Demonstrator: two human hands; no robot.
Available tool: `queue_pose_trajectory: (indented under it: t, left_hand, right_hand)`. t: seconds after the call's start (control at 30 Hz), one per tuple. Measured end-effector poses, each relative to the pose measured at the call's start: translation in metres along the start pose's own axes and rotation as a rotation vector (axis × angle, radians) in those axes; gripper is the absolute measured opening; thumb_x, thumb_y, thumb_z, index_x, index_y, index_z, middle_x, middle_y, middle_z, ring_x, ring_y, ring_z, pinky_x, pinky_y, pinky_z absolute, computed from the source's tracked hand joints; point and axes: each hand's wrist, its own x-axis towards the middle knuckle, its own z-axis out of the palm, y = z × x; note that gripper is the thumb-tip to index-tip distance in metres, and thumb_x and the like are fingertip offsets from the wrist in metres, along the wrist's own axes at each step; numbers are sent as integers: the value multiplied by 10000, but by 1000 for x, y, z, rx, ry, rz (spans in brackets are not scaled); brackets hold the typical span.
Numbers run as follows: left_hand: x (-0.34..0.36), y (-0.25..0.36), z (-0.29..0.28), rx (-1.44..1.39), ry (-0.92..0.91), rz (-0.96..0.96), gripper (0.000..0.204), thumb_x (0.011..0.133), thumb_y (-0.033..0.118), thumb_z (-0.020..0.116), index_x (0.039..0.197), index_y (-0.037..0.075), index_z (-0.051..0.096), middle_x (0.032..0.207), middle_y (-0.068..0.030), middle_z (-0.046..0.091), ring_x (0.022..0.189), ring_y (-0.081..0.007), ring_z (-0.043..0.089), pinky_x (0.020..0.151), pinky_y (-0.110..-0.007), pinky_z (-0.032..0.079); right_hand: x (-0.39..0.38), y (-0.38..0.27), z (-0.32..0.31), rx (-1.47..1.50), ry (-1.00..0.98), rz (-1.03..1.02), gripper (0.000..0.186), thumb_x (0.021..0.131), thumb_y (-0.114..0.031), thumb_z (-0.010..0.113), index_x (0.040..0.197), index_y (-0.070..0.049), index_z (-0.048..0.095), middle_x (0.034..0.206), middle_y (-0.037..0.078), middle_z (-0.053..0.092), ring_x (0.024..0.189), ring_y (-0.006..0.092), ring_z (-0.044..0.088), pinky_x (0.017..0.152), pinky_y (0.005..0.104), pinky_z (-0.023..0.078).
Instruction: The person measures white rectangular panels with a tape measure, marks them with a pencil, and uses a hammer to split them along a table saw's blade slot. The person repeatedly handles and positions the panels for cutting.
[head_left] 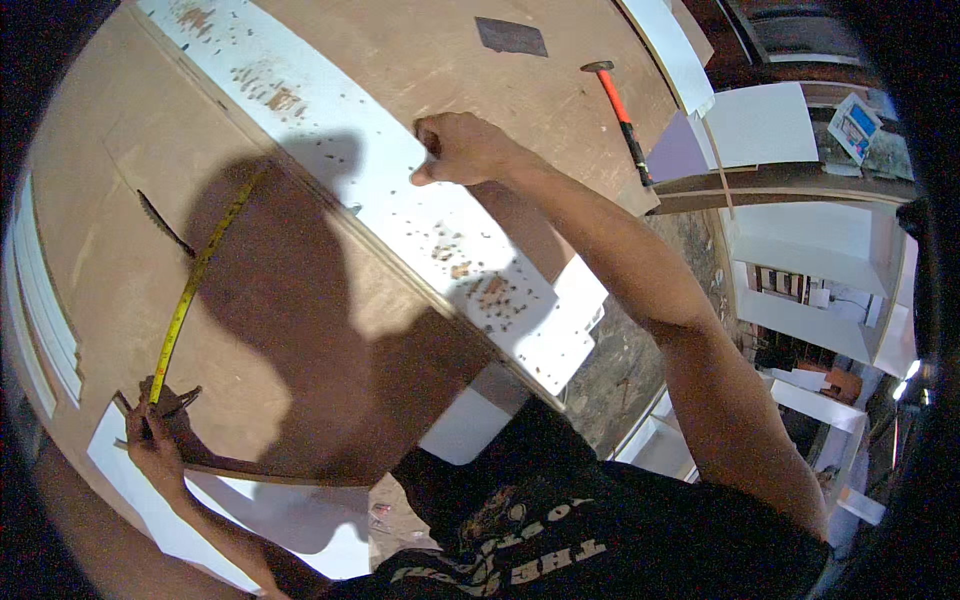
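At the lower left, my left hand (152, 445) is closed around the near end of a yellow tape measure (182, 305). Its blade runs up and right across the brown wooden sheet (240, 385) toward a long white board (400, 205); whether a case is in my palm is hidden. The board lies diagonally on the sheet, marked with brown patches and many dark specks. My right hand (468, 150) is at the board's far edge, thumb on the white face and fingers curled at the edge, gripping it. Shadows fall over the sheet and board.
An orange-and-black hammer (618, 110) lies on the brown surface at the right. A dark grey rectangular piece (511, 37) is beyond the board, and a thin dark curved strip (165, 222) lies left of the tape. White cabinet frames (810, 250) stand at far right.
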Motion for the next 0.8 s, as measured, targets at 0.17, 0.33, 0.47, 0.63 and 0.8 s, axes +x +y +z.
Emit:
queue_pose_trajectory:
  t: [0.17,0.33,0.47,0.63,0.8]
  left_hand:
    - [-55,39,2,107,119,-92,321,1027,220,600,1170,-56,682,1106,-202,715,1005,-328,678,907,-415,526]
    - [-122,99,9,103,59,-300,310,1026,210,609,1149,-62,693,1045,-200,739,936,-265,688,866,-378,536]
    - [-211,142,21,87,99,-358,295,1022,204,605,1137,-47,710,1006,-182,753,884,-267,702,848,-368,540]
    - [-309,215,85,-331,301,-802,271,1026,196,606,1059,-47,721,852,-135,716,799,-143,636,753,-329,523]
    - [-289,250,145,-284,414,-836,289,990,184,656,1157,-51,678,1051,-158,707,931,-223,665,861,-347,536]
  right_hand:
    - [11,13,8,25,-8,-172,543,734,-444,846,1092,-70,680,987,148,733,983,331,710,834,442,552]
    - [29,19,17,-216,48,-343,536,773,-528,779,1110,-114,744,1027,145,755,1018,347,722,874,469,567]
    - [40,19,6,-156,-48,-418,532,771,-537,782,1092,-114,762,960,138,765,937,311,745,865,469,569]
    - [48,23,4,-224,-133,-406,652,727,-585,786,1189,-127,735,1168,158,734,1105,344,698,963,482,549]
    - [42,29,10,-41,-147,-356,694,706,-602,810,1192,-115,727,1179,147,730,1121,339,691,961,484,545]
